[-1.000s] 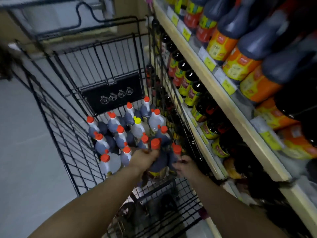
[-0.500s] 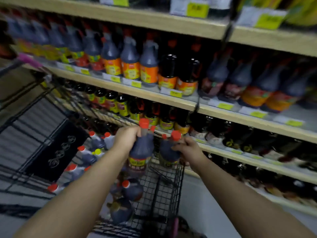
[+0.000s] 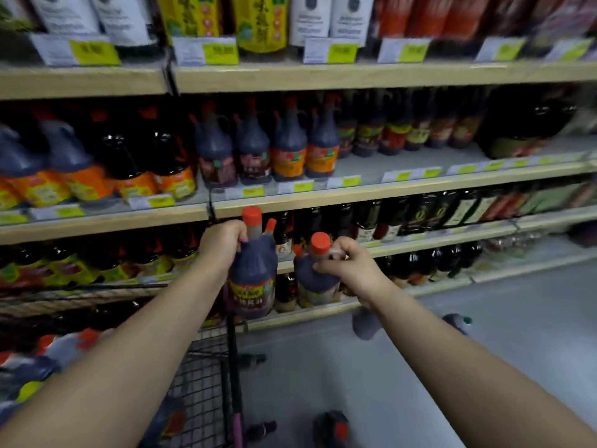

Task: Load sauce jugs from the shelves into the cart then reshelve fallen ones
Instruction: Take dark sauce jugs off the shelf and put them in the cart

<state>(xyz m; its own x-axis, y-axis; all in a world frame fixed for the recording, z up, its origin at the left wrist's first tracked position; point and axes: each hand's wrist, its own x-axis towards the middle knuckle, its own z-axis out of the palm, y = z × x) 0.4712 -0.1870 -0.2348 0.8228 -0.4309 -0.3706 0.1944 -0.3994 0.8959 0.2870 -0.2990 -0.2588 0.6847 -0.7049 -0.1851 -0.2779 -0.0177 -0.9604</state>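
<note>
My left hand (image 3: 221, 245) grips the handle of a dark sauce jug (image 3: 252, 279) with a red cap, held upright in front of the shelves. My right hand (image 3: 350, 268) holds a second dark red-capped jug (image 3: 315, 279) by its neck and handle, just right of the first. Both jugs hang in the air above the right end of the black wire cart (image 3: 206, 376). More red-capped jugs (image 3: 42, 354) lie in the cart at lower left. Fallen jugs lie on the floor: one (image 3: 363, 324) under my right wrist, one (image 3: 457, 323) further right, one (image 3: 332, 428) near the bottom edge.
Wooden shelves (image 3: 355, 192) run across the view, stocked with dark sauce jugs (image 3: 289, 150) and bottles behind yellow price tags. A stretch of the middle shelf at right (image 3: 420, 160) holds no jugs. Grey floor (image 3: 484, 334) spreads to the lower right.
Both hands have lifted the two jugs out of the cart and carried them right, toward the shelves. My view has swung from the cart to face the shelves and the floor.
</note>
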